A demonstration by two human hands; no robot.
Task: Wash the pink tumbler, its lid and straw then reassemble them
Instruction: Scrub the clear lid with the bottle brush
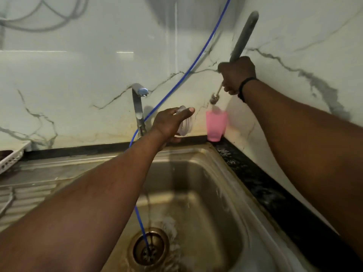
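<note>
My right fingers (236, 72) grip the brush (242, 38), left fingers (176, 114) hold the lid (184, 126); I should lower the bristles straight into the tumbler (216, 125).

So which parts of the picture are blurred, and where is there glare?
Head view: the pink cup, the brush in the right hand and the lid in the left hand are motion-blurred; a bright band of glare lies across the wall; the sink is dim.

The tumbler (215, 125) stands right of centre on the counter (255, 179) behind the sink (196, 193). Left of it comes the lid (185, 127), then the tap (138, 108). A brush (242, 36) hangs above the tumbler. A rack (11, 158) sits far left.
</note>
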